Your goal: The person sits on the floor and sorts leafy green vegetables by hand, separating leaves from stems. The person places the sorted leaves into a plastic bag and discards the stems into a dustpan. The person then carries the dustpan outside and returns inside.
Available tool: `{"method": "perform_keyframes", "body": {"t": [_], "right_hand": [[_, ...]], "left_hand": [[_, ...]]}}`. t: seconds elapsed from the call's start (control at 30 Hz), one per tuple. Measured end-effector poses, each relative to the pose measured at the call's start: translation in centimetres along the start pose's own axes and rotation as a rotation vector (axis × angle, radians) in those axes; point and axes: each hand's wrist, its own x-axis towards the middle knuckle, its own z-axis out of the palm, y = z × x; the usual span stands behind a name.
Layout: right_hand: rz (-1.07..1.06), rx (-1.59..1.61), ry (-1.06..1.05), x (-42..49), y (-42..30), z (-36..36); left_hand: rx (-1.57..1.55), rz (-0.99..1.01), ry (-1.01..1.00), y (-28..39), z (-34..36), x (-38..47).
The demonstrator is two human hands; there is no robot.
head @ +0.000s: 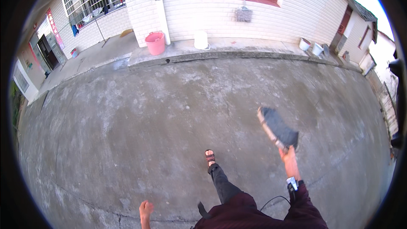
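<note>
My right hand [288, 155] grips the near end of a dark, shallow, scoop-like object [279, 128] with a pale brown rim, held out at the right above the concrete. Motion blurs it, and its exact kind cannot be told. At the lower left, my left hand [146, 209] hangs over the concrete and touches nothing; its fingers look curled, but blur hides how far. One sandaled foot [210, 157] is forward on the ground between the hands. A device with a cable is strapped at my right wrist.
Along the white brick wall, a pink bucket [155, 44] and a white bucket [201, 40] stand on a raised concrete ledge [248, 52]. Two smaller buckets stand farther right on it. Laundry hangs near the barred window at the left. A doorway stands at the far left.
</note>
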Motion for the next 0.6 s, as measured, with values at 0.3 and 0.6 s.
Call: {"method": "perform_keyframes", "body": {"t": [0.3,0.6], "right_hand": [[-0.355,-0.051,-0.715,-8.7,5.4,76.4],[-0.003,-0.738,-0.823,-11.7,51.7,98.8]], "left_hand": [[-0.041,-0.055,0.379,19.4,-14.3,12.3],[-0.482,-0.464,0.344,31.0,-13.5,28.4]]}}
